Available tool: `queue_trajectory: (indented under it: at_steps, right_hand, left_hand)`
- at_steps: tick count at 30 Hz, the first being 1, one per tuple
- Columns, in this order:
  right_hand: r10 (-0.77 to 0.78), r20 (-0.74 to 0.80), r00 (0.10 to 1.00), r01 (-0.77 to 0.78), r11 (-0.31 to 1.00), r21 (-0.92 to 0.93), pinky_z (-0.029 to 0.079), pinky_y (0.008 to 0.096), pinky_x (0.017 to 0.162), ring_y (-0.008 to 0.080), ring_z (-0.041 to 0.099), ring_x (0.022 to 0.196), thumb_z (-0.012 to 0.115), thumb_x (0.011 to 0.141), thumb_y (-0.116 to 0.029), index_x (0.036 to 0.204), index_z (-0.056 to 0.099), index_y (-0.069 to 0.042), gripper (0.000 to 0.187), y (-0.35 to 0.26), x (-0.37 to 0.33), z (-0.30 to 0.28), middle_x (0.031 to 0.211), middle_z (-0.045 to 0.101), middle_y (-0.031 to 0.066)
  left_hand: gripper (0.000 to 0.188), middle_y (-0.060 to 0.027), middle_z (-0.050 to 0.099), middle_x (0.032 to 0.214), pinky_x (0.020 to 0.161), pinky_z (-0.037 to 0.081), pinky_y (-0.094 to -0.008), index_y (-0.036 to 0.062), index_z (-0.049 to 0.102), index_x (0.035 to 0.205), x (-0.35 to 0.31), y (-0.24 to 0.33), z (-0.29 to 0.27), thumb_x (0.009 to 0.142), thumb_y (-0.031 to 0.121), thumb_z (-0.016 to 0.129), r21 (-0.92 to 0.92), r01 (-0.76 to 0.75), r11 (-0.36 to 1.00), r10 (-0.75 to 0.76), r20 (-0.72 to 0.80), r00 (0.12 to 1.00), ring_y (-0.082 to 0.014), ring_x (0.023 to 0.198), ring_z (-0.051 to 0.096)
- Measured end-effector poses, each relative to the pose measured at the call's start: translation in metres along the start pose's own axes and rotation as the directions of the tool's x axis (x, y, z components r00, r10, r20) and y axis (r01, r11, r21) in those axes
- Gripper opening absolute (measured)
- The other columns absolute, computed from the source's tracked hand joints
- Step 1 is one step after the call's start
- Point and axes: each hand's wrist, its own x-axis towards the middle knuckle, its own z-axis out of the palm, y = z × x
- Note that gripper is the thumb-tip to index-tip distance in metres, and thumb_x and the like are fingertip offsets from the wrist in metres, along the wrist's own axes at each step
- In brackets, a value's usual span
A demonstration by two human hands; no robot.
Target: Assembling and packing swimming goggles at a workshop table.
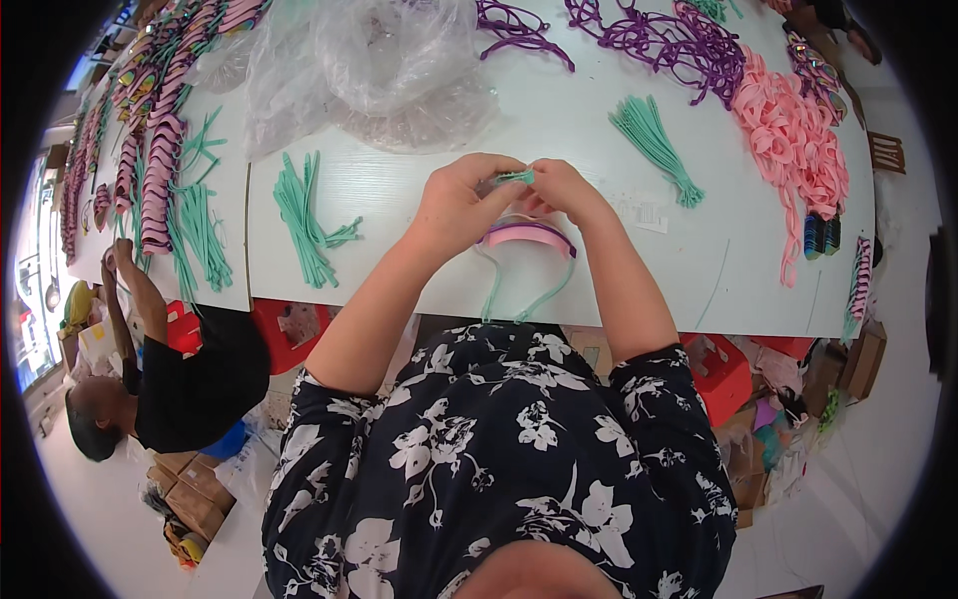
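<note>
Over the near middle of the white table point(399, 270), my left hand point(459, 205) and my right hand point(569, 190) meet with their fingertips together. Both are closed on a mint-green strap point(515, 177), pinched between thumbs and fingers. Just below my fingers hangs a pair of goggles point(527, 236) with a curved pink and purple frame. Two loose strap ends trail from it toward the table's front edge. My fingers partly hide the goggles' far side and the exact spot where the strap is gripped.
Bundles of green straps lie left point(304, 225) and right point(659, 150). Clear plastic bags point(369, 80) sit at the back. Purple frames point(659, 45) and a pink heap of soft loops point(788, 140) lie right. Beside goggle rows point(160, 180), a co-worker point(190, 379) works at left.
</note>
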Motion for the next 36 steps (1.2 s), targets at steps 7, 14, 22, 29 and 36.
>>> queue_trajectory:
  at_steps: [7, 14, 22, 29, 36]
  right_hand:
    - [-0.026, 0.205, 0.979, 0.004, 0.995, 0.104, 0.050, 0.0283, 0.066, 0.0139, 0.061, 0.077, 0.069, 0.078, -0.024, 0.093, 0.065, -0.004, 0.025, -0.009, 0.017, 0.003, 0.087, 0.065, 0.0055]
    - [-0.053, -0.040, 0.998, 0.066, 0.862, 0.502, 0.044, 0.0220, 0.058, 0.0088, 0.055, 0.071, 0.064, 0.079, -0.006, 0.101, 0.060, -0.002, 0.023, 0.037, 0.001, -0.012, 0.089, 0.063, 0.0046]
    - [-0.095, 0.008, 0.995, 0.061, 0.700, 0.711, 0.037, 0.0180, 0.052, 0.0069, 0.052, 0.066, 0.058, 0.081, 0.000, 0.108, 0.056, -0.002, 0.027, 0.082, -0.051, -0.018, 0.090, 0.063, 0.0046]
    - [-0.120, -0.080, 0.990, 0.144, 0.832, 0.535, 0.036, 0.0182, 0.052, 0.0036, 0.048, 0.064, 0.064, 0.089, -0.014, 0.111, 0.060, -0.001, 0.026, 0.090, -0.064, -0.007, 0.087, 0.064, 0.0008]
    - [-0.115, -0.154, 0.981, 0.190, 0.705, 0.683, 0.033, 0.0179, 0.050, 0.0039, 0.047, 0.061, 0.060, 0.091, -0.010, 0.110, 0.062, 0.003, 0.024, 0.066, -0.065, 0.001, 0.083, 0.063, 0.0029]
  left_hand:
    - [0.019, -0.0082, 0.066, 0.098, 0.073, 0.051, -0.0250, 0.0046, 0.069, 0.105, -0.003, 0.002, 0.010, 0.086, 0.010, 0.067, 0.197, -0.095, 0.976, 0.088, 0.043, 0.995, -0.0131, 0.082, 0.062]
    - [0.020, -0.0123, 0.066, 0.085, 0.069, 0.050, -0.0351, 0.0073, 0.067, 0.102, -0.030, 0.009, 0.016, 0.085, 0.016, 0.064, 0.282, -0.082, 0.956, 0.030, 0.182, 0.983, -0.0263, 0.079, 0.063]
    - [0.024, -0.0158, 0.065, 0.091, 0.074, 0.052, -0.0410, 0.0019, 0.063, 0.104, -0.096, -0.060, 0.071, 0.082, 0.009, 0.061, 0.322, -0.348, 0.880, 0.235, 0.343, 0.910, -0.0329, 0.082, 0.063]
    - [0.021, -0.0149, 0.065, 0.087, 0.071, 0.052, -0.0383, 0.0012, 0.064, 0.102, -0.098, -0.067, 0.082, 0.083, 0.010, 0.063, 0.369, -0.253, 0.894, 0.092, 0.401, 0.911, -0.0297, 0.077, 0.065]
    - [0.029, -0.0160, 0.062, 0.097, 0.082, 0.048, -0.0390, 0.0002, 0.060, 0.106, -0.052, -0.041, 0.034, 0.080, 0.007, 0.070, 0.583, -0.151, 0.798, 0.411, -0.345, 0.844, -0.0313, 0.092, 0.060]
